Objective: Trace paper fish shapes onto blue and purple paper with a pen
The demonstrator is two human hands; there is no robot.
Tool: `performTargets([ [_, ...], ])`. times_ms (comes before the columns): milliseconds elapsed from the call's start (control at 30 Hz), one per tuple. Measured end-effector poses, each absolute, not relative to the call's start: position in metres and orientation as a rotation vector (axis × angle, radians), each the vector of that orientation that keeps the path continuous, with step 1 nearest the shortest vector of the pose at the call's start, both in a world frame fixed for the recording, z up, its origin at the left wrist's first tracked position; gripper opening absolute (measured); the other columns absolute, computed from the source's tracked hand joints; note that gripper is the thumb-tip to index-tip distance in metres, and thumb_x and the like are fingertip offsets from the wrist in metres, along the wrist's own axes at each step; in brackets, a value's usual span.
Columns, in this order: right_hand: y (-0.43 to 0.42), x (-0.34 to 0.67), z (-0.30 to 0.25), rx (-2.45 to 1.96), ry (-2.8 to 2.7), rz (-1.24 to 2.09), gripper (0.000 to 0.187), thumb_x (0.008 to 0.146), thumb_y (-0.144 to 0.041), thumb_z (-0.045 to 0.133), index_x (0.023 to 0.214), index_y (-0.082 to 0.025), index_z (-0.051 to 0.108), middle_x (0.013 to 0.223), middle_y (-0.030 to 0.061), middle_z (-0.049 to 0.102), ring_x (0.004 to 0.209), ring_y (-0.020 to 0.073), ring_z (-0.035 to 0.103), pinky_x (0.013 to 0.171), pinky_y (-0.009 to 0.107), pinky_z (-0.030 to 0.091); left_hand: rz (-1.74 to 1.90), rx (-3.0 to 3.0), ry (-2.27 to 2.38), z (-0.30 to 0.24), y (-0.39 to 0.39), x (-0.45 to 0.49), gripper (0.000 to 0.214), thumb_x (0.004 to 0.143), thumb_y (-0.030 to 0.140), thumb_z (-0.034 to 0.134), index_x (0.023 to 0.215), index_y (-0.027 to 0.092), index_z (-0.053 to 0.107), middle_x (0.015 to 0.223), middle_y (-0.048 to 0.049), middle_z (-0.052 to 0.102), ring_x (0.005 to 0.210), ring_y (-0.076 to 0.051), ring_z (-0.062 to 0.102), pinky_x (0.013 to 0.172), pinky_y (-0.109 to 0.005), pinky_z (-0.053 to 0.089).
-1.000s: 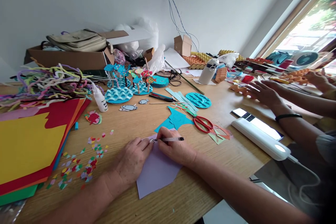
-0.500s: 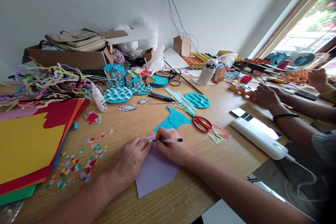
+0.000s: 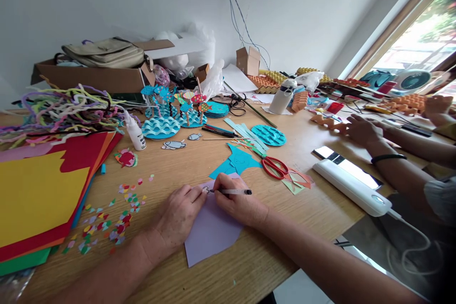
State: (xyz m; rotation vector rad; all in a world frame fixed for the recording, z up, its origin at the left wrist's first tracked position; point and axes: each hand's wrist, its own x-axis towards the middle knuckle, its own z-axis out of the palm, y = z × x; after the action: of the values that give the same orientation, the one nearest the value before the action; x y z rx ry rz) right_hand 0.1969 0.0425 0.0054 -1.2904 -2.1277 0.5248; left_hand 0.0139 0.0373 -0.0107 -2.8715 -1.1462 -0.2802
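Observation:
Purple paper lies on the wooden table before me. My left hand rests at its upper left edge, fingers stretched flat and pressing down. At those fingertips is a small whitish shape with a dark outline, partly covered; I cannot tell whether it is a cutout or a drawing. My right hand is closed around a pen with a pale barrel and dark end, its tip beside that shape. Just beyond lie blue paper scraps and red-handled scissors.
Paper confetti and stacked coloured sheets lie left. A glue bottle, fish cutouts and blue wavy discs stand farther back. A white device is at right, near another person's hands.
The pen in my right hand has shifted slightly to the right. My left hand stays on the paper's edge.

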Motion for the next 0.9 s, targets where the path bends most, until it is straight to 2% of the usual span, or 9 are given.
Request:
performTargets([
  [300,0.0379,0.1999,0.0056,-1.267,-2.132,0.511,0.009,0.074,-0.012,0.044,0.071,-0.021,0.045,0.061,-0.002,0.05,0.06,0.0126,0.047,0.058,0.022,0.034,-0.3,-2.835,-1.141,-0.012,0.037,0.0137,0.029,0.088,0.007,0.046,0.114,0.015,0.055,0.105,-0.007,0.062,0.092,-0.023,0.053,0.081,-0.038,0.047],
  [900,0.0374,0.2012,0.0044,-1.243,-2.107,0.582,0.01,0.072,-0.01,0.045,0.07,-0.02,0.046,0.061,-0.0028,0.05,0.058,0.0117,0.046,0.055,0.021,0.033,-0.346,-2.843,-1.13,-0.0147,0.037,0.0131,0.027,0.088,0.008,0.045,0.111,0.015,0.056,0.105,-0.0077,0.06,0.092,-0.022,0.052,0.082,-0.037,0.047],
])
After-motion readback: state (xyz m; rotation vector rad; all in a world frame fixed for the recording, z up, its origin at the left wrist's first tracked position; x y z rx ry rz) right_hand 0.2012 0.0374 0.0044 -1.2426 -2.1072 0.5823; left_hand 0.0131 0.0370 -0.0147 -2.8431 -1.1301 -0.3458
